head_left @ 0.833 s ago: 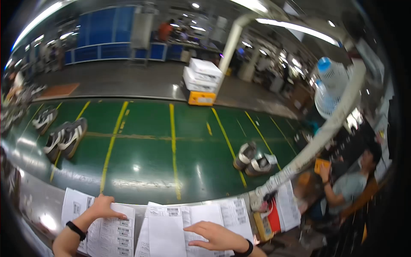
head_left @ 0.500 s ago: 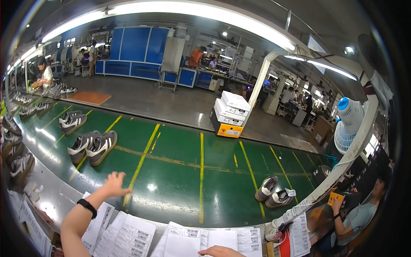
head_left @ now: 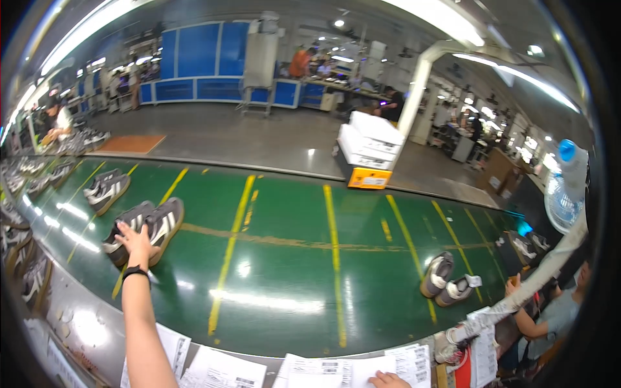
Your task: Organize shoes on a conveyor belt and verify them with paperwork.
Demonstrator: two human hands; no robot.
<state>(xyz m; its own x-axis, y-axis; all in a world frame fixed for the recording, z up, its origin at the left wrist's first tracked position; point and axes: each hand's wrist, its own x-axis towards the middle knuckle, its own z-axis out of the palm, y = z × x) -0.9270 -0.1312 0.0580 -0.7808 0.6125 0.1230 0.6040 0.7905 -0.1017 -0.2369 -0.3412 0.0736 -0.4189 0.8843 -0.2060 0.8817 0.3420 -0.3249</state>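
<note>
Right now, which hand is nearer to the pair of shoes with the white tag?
Right. The right hand is at the papers, on the near side of the tagged shoes; the left hand is far to their left, at another pair.

Grey floor [head_left: 272, 137], blue panels [head_left: 197, 55] behind, bright tube lights [head_left: 435, 18] overhead.

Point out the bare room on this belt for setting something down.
The widest free patch on the green belt lies between the shoes at the left hand and the tagged shoes, reaching back toward the stacked boxes. Crowded: the left end, with more shoes, and the near ledge, with papers.
</note>
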